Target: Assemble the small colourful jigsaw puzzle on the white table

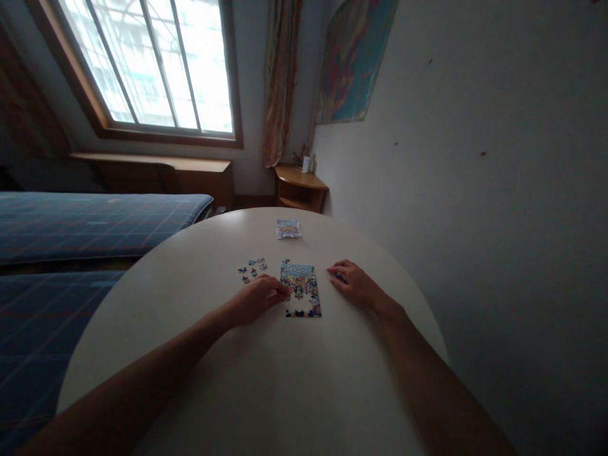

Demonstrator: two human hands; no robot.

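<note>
A partly assembled jigsaw puzzle lies on the white round table, with a gap in its lower left part where the tabletop shows. My left hand is at the puzzle's left edge, fingertips pinched together on what looks like a small puzzle piece, mostly hidden. To the right of the puzzle, my right hand rests on the table with curled fingers. Something dark and small, apparently a puzzle piece, shows between its thumb and fingers. Several loose puzzle pieces lie to the left, beyond my left hand.
A small printed packet lies toward the table's far edge. Left of the table are beds with blue plaid mattresses. A wooden corner shelf stands behind, and a white wall runs along the right side.
</note>
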